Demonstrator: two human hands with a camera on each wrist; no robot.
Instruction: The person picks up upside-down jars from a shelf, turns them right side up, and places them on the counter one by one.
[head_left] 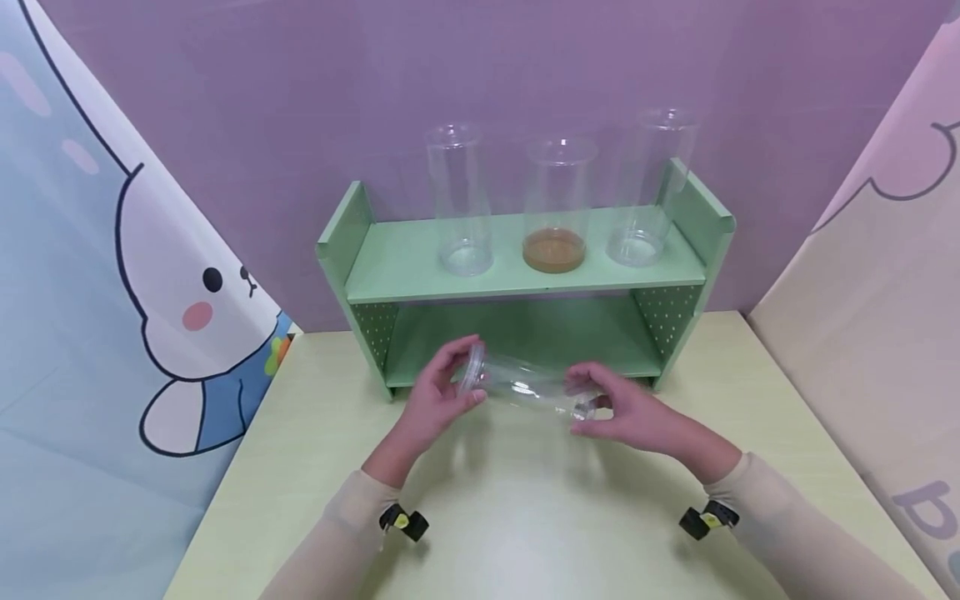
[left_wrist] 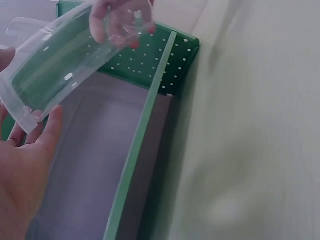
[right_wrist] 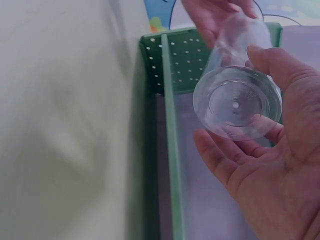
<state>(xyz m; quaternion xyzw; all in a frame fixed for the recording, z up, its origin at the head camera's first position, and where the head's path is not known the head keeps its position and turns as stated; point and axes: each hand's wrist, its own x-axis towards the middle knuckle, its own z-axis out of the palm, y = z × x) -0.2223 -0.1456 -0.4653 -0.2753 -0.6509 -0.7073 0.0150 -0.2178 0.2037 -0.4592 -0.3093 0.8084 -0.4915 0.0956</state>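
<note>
The left hand [head_left: 437,393] and right hand [head_left: 630,408] grasp opposite ends of a clear, cylindrical plastic cup [head_left: 525,385], tilted nearly sideways above the pale yellow desk [head_left: 525,517], in front of a two-tier green shelf [head_left: 393,258] bearing three upright clear cylindrical cups [head_left: 558,196], the middle one brown-bottomed.

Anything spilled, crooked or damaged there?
No spill or damage shows. One mismatch: the middle cup on the shelf has a brown bottom, contents or base I can't tell, while the left cup and right cup look clear. The held cup is tilted, but the left hand and right hand hold its ends.
</note>
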